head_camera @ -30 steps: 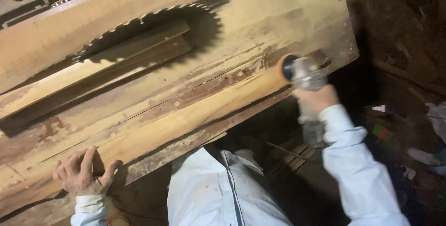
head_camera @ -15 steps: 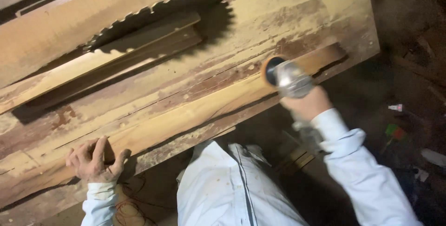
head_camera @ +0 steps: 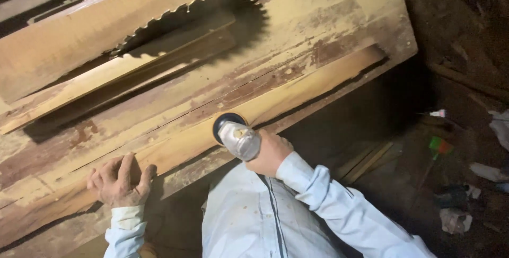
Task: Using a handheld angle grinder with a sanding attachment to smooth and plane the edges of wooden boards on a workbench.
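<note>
**Sanding a long plank on a saw bench, seen from the head camera**

Centrally, my right hand (head_camera: 270,152) is closed around the body of a grey angle grinder (head_camera: 239,139), fingers wrapped over the housing just behind its head. At the front of the tool I see the dark round sanding disc (head_camera: 222,123), tilted and touching the near face of a long pale plank (head_camera: 297,96). That plank runs slantwise across the bench, from lower left to upper right, and the disc meets it roughly midway along its visible length. My left hand (head_camera: 121,181) lies flat on the same plank near its lower left end, fingers spread and pressing down, gripping nothing; it is well apart from the grinder. Both wrists show pale blue shirt sleeves (head_camera: 339,210), and the shirt front fills the bottom middle of the view.

Beyond the plank lies the worn wooden bench top (head_camera: 339,19), streaked with reddish-brown patches. A large circular saw blade (head_camera: 212,11) with coarse teeth rises through the top, partly hidden behind a second, narrower board (head_camera: 106,80) resting beside it. To the right of the bench I see a dark dirt floor (head_camera: 466,67) with scattered litter, among it a small green scrap (head_camera: 440,144) and pale crumpled pieces (head_camera: 488,172).
</note>
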